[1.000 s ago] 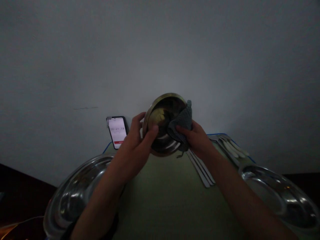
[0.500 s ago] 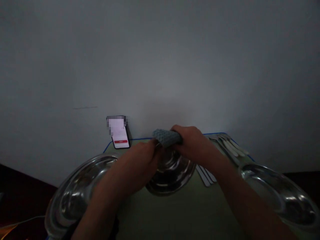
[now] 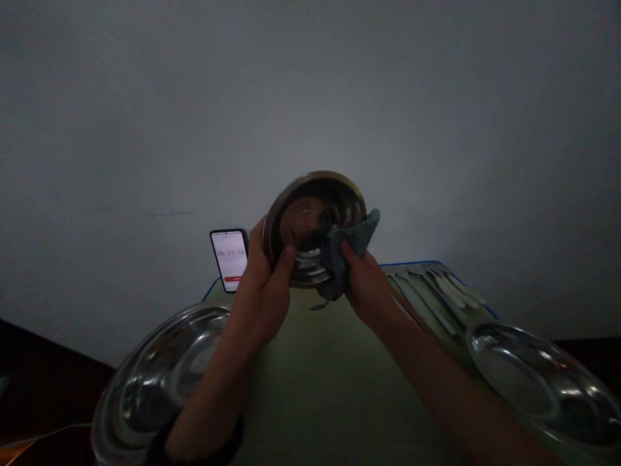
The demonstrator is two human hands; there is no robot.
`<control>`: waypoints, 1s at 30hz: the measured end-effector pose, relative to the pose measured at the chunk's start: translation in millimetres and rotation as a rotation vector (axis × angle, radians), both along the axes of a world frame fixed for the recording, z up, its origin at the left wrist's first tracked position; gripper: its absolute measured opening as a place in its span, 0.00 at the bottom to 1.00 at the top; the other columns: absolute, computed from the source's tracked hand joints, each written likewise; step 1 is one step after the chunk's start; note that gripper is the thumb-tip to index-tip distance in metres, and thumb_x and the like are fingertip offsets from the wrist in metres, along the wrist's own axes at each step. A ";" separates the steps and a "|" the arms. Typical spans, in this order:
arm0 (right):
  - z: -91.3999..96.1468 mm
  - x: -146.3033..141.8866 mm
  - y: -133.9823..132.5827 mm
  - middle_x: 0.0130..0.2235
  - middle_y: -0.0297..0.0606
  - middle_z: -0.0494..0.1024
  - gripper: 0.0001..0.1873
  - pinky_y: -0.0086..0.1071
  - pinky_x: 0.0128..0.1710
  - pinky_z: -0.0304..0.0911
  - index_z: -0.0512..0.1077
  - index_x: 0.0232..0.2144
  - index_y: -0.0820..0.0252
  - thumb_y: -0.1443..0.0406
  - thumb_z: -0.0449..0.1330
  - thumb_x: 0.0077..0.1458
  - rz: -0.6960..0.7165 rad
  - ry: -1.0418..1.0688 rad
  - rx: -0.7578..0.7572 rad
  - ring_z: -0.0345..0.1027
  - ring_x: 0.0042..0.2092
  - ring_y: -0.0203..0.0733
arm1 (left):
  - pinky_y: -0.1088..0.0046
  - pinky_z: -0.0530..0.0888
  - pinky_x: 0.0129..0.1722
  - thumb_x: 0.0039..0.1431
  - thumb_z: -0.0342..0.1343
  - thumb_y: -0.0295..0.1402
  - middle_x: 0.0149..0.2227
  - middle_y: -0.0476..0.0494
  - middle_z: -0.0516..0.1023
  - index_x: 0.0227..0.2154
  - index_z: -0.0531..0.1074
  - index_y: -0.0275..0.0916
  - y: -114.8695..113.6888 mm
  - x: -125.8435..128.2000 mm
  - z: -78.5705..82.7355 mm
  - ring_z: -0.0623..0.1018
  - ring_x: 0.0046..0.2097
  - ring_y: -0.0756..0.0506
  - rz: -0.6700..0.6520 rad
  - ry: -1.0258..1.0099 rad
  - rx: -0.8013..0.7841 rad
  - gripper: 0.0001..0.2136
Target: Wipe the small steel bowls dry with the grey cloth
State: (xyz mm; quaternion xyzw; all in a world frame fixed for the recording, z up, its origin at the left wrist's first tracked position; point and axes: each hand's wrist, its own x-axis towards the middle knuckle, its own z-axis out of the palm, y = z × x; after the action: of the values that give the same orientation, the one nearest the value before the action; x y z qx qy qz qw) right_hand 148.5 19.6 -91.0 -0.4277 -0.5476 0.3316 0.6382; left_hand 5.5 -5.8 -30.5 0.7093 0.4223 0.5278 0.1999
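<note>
I hold a round steel bowl [image 3: 305, 220] up above the green table [image 3: 330, 382], its hollow tilted toward me. My left hand [image 3: 259, 285] grips its left rim, thumb inside the bowl. My right hand [image 3: 366, 288] pinches a grey knitted cloth [image 3: 347, 249] against the bowl's right inner side. Part of the cloth hangs below the rim.
A large steel plate [image 3: 160, 375] lies at the table's left, another steel plate [image 3: 543, 382] at the right. Several spoons [image 3: 436, 288] lie in a row at the far right. A phone [image 3: 229, 259] with a lit timer screen leans on the grey wall.
Half a second ago the bowl was low over the table with both hands above it. It is now lifted and tilted toward me again, slightly left of its place a second ago.
</note>
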 end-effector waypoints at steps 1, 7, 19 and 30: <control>-4.0 -4.7 1.6 0.47 0.42 0.76 0.21 0.39 0.45 0.66 0.64 0.49 0.57 0.53 0.46 0.60 0.054 0.135 -0.057 0.70 0.49 0.43 | 0.63 0.63 0.58 0.62 0.45 0.35 0.59 0.42 0.64 0.60 0.49 0.43 0.2 6.1 -3.1 0.67 0.58 0.44 -0.070 -0.048 -0.011 0.24; -3.7 9.3 3.1 0.50 0.41 0.75 0.19 0.42 0.53 0.62 0.68 0.46 0.58 0.58 0.58 0.52 0.201 0.280 -0.186 0.68 0.51 0.43 | 0.62 0.63 0.59 0.57 0.51 0.36 0.58 0.38 0.65 0.58 0.53 0.38 -3.5 9.3 5.4 0.65 0.59 0.41 -0.048 -0.031 -0.096 0.26; 26.0 39.9 -1.5 0.50 0.44 0.68 0.22 0.49 0.60 0.47 0.65 0.49 0.54 0.50 0.46 0.59 -0.209 -0.179 -0.001 0.57 0.56 0.48 | 0.60 0.72 0.50 0.61 0.40 0.49 0.51 0.42 0.74 0.58 0.60 0.44 -12.0 2.8 18.0 0.72 0.54 0.39 -0.020 -0.214 -0.386 0.25; 15.2 43.6 1.8 0.41 0.46 0.74 0.19 0.45 0.50 0.60 0.69 0.48 0.61 0.63 0.50 0.56 -0.315 -0.634 0.132 0.67 0.45 0.48 | 0.58 0.72 0.50 0.59 0.41 0.53 0.51 0.43 0.75 0.58 0.57 0.50 -3.9 8.6 3.3 0.73 0.53 0.38 -0.010 -0.139 -0.425 0.26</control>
State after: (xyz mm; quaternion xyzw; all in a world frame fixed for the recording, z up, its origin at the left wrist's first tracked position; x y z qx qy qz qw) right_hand 192.1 21.4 -75.8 -0.5462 -0.6658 0.0438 0.5063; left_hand 14.1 -9.8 -27.1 0.6154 0.5057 0.4734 0.3761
